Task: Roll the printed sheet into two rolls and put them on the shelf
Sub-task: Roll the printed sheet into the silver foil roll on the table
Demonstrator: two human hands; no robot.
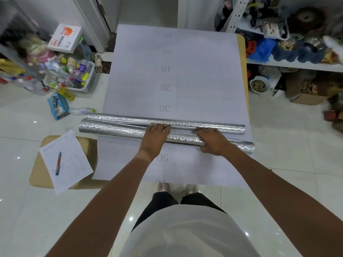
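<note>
Both hands rest on the near silver roll (pixel 118 131), which lies across the printed sheet (pixel 176 75) on the table (pixel 241 41). The left hand (pixel 155 135) lies flat with fingers straight, pressing the roll's middle; the right hand (pixel 211 140) curls over it, fingers bent round its near side. Just beyond the fingertips lies the far silver roll (pixel 213 125), touching the first. Two rolls look formed, though the near one may need tightening. Neither is on the shelf (pixel 297 65), well off past the right hand, so carrying both there appears to be what remains.
</note>
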